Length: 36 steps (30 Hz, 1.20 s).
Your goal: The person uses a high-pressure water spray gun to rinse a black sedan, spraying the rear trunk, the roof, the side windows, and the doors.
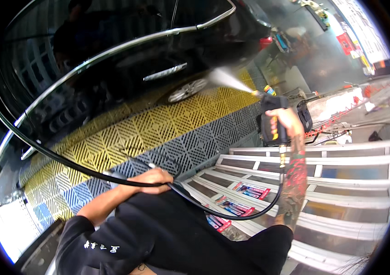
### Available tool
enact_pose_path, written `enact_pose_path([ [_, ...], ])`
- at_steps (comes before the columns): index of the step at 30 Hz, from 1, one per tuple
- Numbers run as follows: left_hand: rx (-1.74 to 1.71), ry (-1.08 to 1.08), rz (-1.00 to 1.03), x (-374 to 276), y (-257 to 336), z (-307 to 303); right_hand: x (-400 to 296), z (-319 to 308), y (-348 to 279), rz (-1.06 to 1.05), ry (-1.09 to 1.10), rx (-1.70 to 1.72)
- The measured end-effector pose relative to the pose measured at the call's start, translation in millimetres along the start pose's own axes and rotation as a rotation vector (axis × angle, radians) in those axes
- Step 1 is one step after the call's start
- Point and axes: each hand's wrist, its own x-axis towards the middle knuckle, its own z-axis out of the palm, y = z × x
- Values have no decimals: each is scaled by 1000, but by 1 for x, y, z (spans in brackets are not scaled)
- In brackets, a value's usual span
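My right hand (284, 118) is wrapped around a black pressure washer spray gun (274, 103) held out to the right. A white fan of water (229, 79) leaves its nozzle (256, 92) toward the lower rear side of a black car (119, 75), near a wheel (188, 90). In front of my body, my left hand (152, 179) grips a black hose (67, 165). One stretch of the hose curves up to a brass fitting (282, 156) under the gun; the other runs left across the car's side.
Yellow and grey slotted floor tiles (122, 137) lie beside the car. A white-framed panelled partition (349, 175) stands close on my right, with printed packages (251, 190) seen behind it. A red coiled air hose (339, 120) stretches beyond the gun.
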Motion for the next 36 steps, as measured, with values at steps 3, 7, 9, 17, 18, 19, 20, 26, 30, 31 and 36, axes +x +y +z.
enact_pose_path([
  [3,58,87,61,24,-10,6,34,49,62,-17,-256,-26],
  [7,0,113,25,29,-31,9,63,55,92,-48,-150,76],
  [9,118,135,-101,21,-32,11,74,38,106,-56,-17,127],
  [17,98,242,-312,0,-79,39,103,56,146,-40,-154,157],
  [18,122,237,-349,1,-81,41,107,60,149,-10,-186,161],
  [19,145,234,-388,1,-82,43,110,63,152,20,-218,164],
  [20,143,234,-395,3,-83,48,111,64,155,-2,-231,141],
  [26,111,320,-409,6,-88,68,122,97,169,-48,-404,95],
  [30,118,372,-395,5,-88,79,122,124,165,-9,-394,-52],
  [31,123,380,-388,5,-86,78,125,124,167,-9,-350,-88],
  [36,116,395,-409,-10,-76,75,101,86,152,-90,-131,129],
])
